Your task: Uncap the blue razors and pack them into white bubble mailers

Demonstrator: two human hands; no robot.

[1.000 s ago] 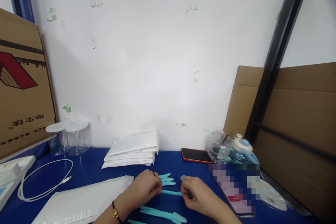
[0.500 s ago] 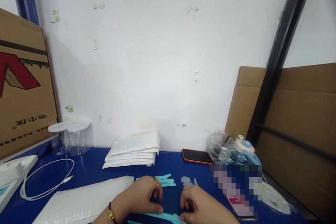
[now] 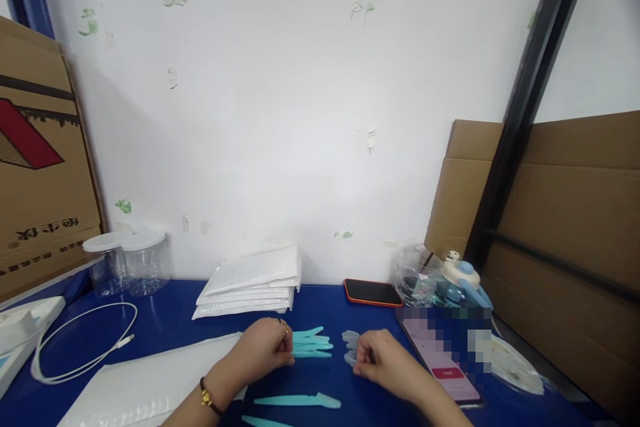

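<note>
My left hand (image 3: pixel 267 347) is closed over the left ends of several turquoise eyebrow razors (image 3: pixel 313 340) lying bunched on the table. Its fingertips hide the handle ends they grip. To the right, my right hand (image 3: pixel 383 357) pinches at a small translucent blade cap (image 3: pixel 350 358) beside a few similar ones; the fingers partly cover it. Nearer me, a single turquoise eyebrow razor (image 3: pixel 297 400) lies flat, untouched by either hand. Part of another razor (image 3: pixel 265 421) shows at the bottom edge of the view.
A white padded mailer (image 3: pixel 160 373) lies left, with stacked mailers (image 3: pixel 250 280) behind. Clear jars (image 3: pixel 145 263), a white cable (image 3: pixel 83 340) and a power strip (image 3: pixel 30 333) sit at left. Two phones (image 3: pixel 373 293) (image 3: pixel 447 370), a plastic tub (image 3: pixel 417 277) and a blue-topped bottle (image 3: pixel 460 283) stand right.
Both hands have moved away from the near razor, which now lies free on the table. My left hand has moved up to the bunched razors, my right hand up to the caps.
</note>
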